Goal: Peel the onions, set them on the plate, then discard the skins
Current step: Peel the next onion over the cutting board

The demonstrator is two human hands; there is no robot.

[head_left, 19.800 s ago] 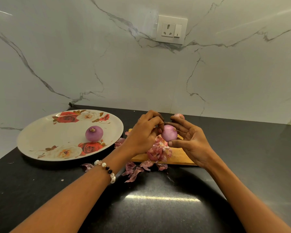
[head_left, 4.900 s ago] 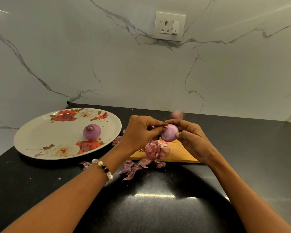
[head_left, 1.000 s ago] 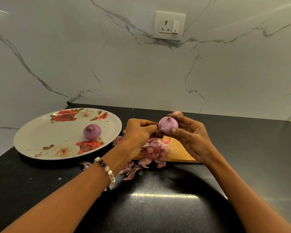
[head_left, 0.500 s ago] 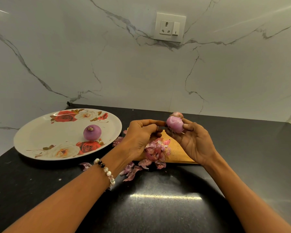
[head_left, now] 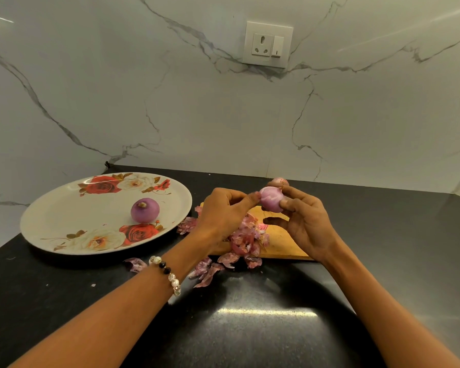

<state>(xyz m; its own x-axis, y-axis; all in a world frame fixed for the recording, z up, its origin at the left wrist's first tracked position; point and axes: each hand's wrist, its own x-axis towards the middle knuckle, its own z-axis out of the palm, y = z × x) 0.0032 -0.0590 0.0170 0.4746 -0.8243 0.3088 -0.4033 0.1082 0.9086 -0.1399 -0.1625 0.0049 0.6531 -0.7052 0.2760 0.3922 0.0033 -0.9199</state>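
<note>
Peeling of the second onion [head_left: 271, 199] is the step in hand: right hand [head_left: 303, 221] cups it with curled fingers right of frame centre, above the cutting board [head_left: 282, 243], while left hand [head_left: 223, 211] pinches at its left side, probably on a last scrap of skin. Next it goes onto the plate [head_left: 64, 208] at left, beside the peeled onion [head_left: 144, 210].

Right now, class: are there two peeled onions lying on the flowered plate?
No, only one peeled onion lies on the plate; a second onion is held in the right hand.
</note>
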